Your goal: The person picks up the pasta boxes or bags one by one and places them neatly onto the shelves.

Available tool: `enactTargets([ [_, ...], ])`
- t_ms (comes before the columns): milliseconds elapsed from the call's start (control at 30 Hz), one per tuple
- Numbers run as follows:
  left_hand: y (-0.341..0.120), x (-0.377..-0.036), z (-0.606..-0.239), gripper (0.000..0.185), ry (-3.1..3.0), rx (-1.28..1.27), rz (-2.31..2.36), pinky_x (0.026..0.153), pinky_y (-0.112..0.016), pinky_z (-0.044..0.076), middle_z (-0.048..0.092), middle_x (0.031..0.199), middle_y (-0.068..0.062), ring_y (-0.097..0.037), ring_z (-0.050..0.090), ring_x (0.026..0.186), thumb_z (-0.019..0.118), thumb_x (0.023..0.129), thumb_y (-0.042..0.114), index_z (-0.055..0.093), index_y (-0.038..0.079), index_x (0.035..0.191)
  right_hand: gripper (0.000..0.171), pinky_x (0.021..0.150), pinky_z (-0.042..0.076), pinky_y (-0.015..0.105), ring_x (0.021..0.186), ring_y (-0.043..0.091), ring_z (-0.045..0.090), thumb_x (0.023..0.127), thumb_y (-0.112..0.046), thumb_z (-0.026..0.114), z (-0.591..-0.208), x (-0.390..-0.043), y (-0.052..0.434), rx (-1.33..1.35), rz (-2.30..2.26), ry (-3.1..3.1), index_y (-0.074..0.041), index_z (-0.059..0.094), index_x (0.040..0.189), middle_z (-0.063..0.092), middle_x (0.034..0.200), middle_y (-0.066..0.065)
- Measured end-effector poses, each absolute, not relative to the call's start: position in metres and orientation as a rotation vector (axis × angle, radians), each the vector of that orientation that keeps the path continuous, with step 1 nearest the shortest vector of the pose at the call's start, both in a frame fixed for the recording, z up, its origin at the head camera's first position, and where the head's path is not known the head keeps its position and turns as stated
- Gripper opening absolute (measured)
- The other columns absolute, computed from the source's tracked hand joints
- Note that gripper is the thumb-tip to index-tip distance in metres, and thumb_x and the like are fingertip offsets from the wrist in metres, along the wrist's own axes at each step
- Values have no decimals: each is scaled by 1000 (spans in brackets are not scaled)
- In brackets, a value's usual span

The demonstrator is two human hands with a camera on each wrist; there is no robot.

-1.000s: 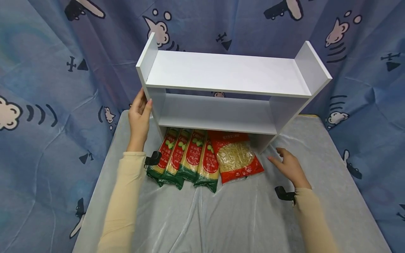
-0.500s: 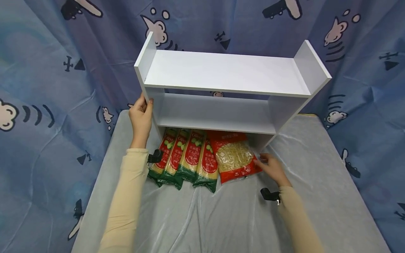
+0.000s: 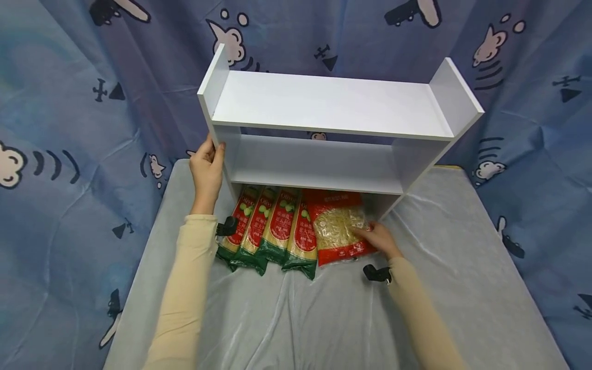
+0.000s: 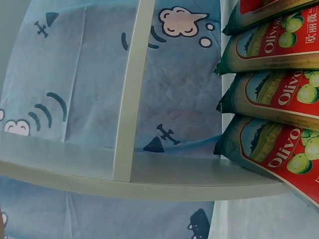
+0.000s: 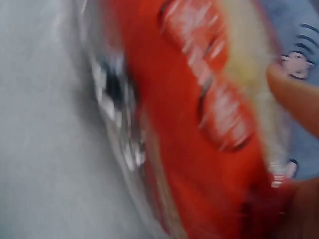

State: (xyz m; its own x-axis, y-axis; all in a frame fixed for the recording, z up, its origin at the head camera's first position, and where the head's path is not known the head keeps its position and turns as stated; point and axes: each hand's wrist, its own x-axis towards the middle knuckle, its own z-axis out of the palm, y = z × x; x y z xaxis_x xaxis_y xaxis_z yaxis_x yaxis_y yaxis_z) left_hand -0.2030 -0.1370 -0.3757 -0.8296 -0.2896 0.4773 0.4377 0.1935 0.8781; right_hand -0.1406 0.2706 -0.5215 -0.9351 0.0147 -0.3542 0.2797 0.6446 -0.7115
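Sliding leftward, my right hand (image 3: 376,239) is now gripping the crinkly red noodle bag (image 3: 339,226), its wrist view blurring it, while my left hand (image 3: 206,172) is clasping the smooth white shelf (image 3: 324,103).

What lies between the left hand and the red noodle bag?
In the head view, four Olivoila pasta packs lie side by side between the left hand and the red noodle bag.
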Motion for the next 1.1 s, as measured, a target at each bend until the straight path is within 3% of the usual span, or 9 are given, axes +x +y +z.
enactTargets([
  [133,-135,-203,-376,37,-1929,-131,-1677,77,-19,46,60,122,-16,-29,63,99,55,94,3,53,3,132,65,76,41,32,88,22,48,82,-46,70,-528,-145,261,363,-1388,2352,9,50,112,51,102,15],
  [200,-136,-204,-377,37,-1933,-146,-1685,82,-21,47,58,124,-16,-28,61,106,55,94,4,53,3,132,75,88,41,36,100,26,49,82,-41,71,-529,-146,258,414,-1489,2276,13,43,127,50,118,22],
  [333,-137,-205,-377,37,-1915,-145,-1690,86,-26,47,57,126,-14,-24,59,110,55,94,3,53,3,132,96,108,23,46,130,38,30,84,-34,71,-527,-148,255,421,-1592,2182,13,14,144,23,146,31],
  [400,-137,-206,-377,37,-1904,-130,-1688,86,-24,47,57,126,-14,-23,59,110,55,94,3,54,2,131,101,110,18,46,134,39,23,84,-32,71,-525,-149,253,412,-1619,2154,12,4,146,12,150,31],
  [567,-137,-205,-377,37,-1909,-128,-1677,77,-18,46,59,122,-21,-31,61,104,55,94,1,53,1,131,107,109,21,47,132,41,23,83,-27,72,-521,-149,246,474,-1670,2083,10,-7,145,-1,151,30],
  [700,-137,-205,-378,38,-1916,-134,-1679,75,-17,45,58,122,-23,-28,61,104,56,93,1,53,1,131,107,110,16,48,137,42,13,81,-24,75,-522,-147,243,478,-1669,2127,14,-2,144,2,151,30],
  [800,-138,-205,-377,38,-1919,-131,-1671,72,-17,45,59,121,-22,-27,62,103,56,93,1,53,1,131,95,108,22,46,134,37,24,80,-23,76,-523,-146,240,428,-1672,2199,16,16,143,20,148,29],
  [933,-138,-205,-377,38,-1918,-142,-1655,76,-18,46,59,120,-23,-27,62,103,56,93,1,54,0,131,67,91,42,37,102,26,50,80,-21,76,-522,-142,236,356,-1690,2287,12,44,129,51,122,21],
  [1100,-136,-208,-378,37,-1876,-136,-1701,86,-27,48,57,121,-26,-33,59,109,56,92,-2,54,-3,130,45,71,47,29,78,17,52,79,-19,77,-519,-135,232,320,-1699,2345,7,55,109,56,93,7],
])
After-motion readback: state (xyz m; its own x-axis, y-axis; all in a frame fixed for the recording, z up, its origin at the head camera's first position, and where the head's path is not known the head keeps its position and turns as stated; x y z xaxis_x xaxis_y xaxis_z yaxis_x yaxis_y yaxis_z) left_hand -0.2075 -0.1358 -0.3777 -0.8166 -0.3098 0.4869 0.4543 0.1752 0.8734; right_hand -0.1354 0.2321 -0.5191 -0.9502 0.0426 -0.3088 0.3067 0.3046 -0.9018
